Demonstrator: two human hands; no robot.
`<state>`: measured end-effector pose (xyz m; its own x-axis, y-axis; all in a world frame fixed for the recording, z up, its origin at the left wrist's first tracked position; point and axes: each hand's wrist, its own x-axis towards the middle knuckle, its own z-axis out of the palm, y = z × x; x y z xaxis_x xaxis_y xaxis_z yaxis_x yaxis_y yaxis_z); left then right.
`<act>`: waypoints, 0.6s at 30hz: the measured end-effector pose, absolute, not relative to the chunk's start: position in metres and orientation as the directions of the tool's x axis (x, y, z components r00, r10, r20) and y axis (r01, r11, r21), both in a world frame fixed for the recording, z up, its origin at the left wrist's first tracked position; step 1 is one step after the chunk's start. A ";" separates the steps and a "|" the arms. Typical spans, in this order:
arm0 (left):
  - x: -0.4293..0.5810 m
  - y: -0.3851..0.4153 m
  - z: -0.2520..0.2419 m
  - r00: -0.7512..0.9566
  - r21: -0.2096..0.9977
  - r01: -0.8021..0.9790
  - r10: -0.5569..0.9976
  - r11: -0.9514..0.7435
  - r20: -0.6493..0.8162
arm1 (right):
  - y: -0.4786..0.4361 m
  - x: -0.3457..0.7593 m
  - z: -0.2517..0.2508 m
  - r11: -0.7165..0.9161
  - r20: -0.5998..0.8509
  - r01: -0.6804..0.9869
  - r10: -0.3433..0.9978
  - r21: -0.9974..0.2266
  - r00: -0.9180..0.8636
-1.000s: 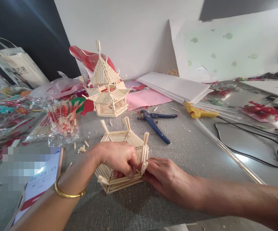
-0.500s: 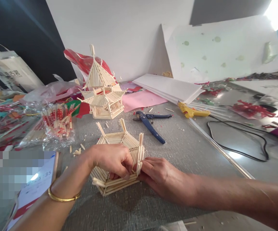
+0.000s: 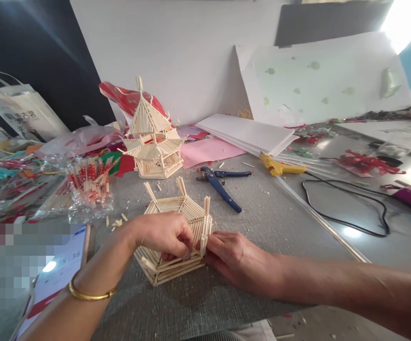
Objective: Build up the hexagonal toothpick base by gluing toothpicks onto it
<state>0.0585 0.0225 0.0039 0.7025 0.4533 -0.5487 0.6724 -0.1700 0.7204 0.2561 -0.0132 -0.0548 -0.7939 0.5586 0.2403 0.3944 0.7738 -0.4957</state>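
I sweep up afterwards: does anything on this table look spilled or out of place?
Yes. Loose stick scraps lie left of the stick frame, more bits near the blue cutter; they look like litter, joined to nothing.

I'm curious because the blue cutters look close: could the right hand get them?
Probably yes: the blue cutters lie on the table beyond the right hand, with nothing standing between them. It touches the stick frame, so it would have to leave that first.

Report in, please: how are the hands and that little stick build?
Left hand over hexagonal stick frame, at its near side. Right hand against its near-right corner post. Frame on grey table. Blue-handled cutters beyond, clear of both hands.
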 end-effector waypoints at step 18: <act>0.038 0.003 0.047 0.528 0.812 0.527 0.845 -0.252 -0.081 | 0.012 0.319 0.022 0.692 0.572 0.697 0.654 -0.187 -0.495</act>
